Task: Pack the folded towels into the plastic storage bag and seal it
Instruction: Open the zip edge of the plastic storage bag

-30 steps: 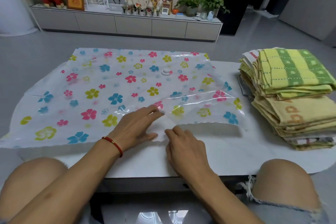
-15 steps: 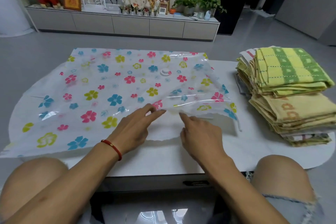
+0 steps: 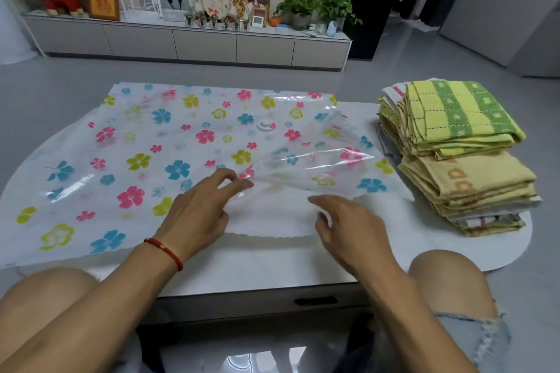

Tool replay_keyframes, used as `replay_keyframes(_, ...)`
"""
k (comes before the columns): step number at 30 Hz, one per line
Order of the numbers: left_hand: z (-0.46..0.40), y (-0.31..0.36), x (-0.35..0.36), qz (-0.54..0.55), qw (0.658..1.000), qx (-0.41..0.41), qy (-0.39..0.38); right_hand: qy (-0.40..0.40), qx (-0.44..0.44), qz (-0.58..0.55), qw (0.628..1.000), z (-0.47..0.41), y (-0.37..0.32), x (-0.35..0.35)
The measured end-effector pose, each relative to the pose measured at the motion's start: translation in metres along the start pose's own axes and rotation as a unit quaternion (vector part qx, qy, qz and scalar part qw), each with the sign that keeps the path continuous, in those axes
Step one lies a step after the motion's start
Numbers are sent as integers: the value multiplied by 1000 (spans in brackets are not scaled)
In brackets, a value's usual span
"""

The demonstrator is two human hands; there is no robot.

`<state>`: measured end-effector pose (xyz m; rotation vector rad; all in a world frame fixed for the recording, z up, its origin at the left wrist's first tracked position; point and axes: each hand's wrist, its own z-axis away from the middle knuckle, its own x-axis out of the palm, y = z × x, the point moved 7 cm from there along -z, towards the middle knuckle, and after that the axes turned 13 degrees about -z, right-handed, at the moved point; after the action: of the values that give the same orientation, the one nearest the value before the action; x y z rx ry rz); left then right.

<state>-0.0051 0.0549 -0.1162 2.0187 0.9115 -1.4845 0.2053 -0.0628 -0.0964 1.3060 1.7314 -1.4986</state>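
Plastic storage bag [image 3: 188, 157] lay flat on the desk [image 3: 472, 251]; my left hand [image 3: 197, 215] pinched its upper layer, lifting it. My right hand [image 3: 348, 227] hovered beside, fingers loosely spread. Folded towels [image 3: 460, 154] sat stacked right of it.

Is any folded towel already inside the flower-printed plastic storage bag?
No, the stack of folded yellow and green towels sits on the white table, right of the flower-printed plastic storage bag.

No legible text; framed picture [image 3: 103, 2] bears gold character, unreadable.
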Motion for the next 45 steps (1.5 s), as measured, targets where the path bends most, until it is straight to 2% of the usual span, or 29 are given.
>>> replay_keyframes(1,2,1,2,-20,1000,4,-17,-1,-6,31,1000,-4,2,-6)
replay_keyframes(3,2,6,5,-59,997,14,-42,-63,28,67,995,-5,17,-5)
replay_keyframes(5,-2,22,3,-103,993,53,-37,-124,56,37,990,1,29,5)
replay_keyframes(9,-34,84,5,-161,974,160,2,-119,48,-48,991,4,23,15)
replay_keyframes(12,-58,104,14,-196,969,147,-42,-85,74,-102,988,8,27,13)
replay_keyframes(15,-65,104,19,-224,961,141,-81,-94,138,-148,975,15,39,12)
replay_keyframes(20,-86,86,-11,-186,978,90,-25,-91,261,-247,929,23,53,21)
replay_keyframes(23,-106,49,-36,-116,993,15,-7,-63,337,-304,889,23,73,18)
replay_keyframes(27,-105,25,-39,-51,998,-5,-30,-79,353,-309,880,25,76,19)
replay_keyframes(29,-93,32,-28,-20,998,4,-59,-82,294,-244,920,21,69,18)
replay_keyframes(31,-76,37,-16,11,996,11,-89,-91,163,-160,969,15,43,23)
replay_keyframes(32,-65,38,-11,31,994,13,-102,-106,88,-128,982,14,24,32)
replay_keyframes(34,-37,36,-4,52,993,22,-104,-163,-34,-59,984,16,-13,63)
replay_keyframes(35,-21,36,-1,48,994,33,-97,-186,-68,-25,980,18,-26,79)
replay_keyframes(38,24,30,4,-36,996,51,-68,-178,-119,26,977,11,-43,104)
replay_keyframes(41,38,13,3,-112,993,0,-46,-167,-118,40,978,6,-40,107)
replay_keyframes(45,17,-1,-17,-8,998,-55,3,-174,-79,1,982,9,-30,108)
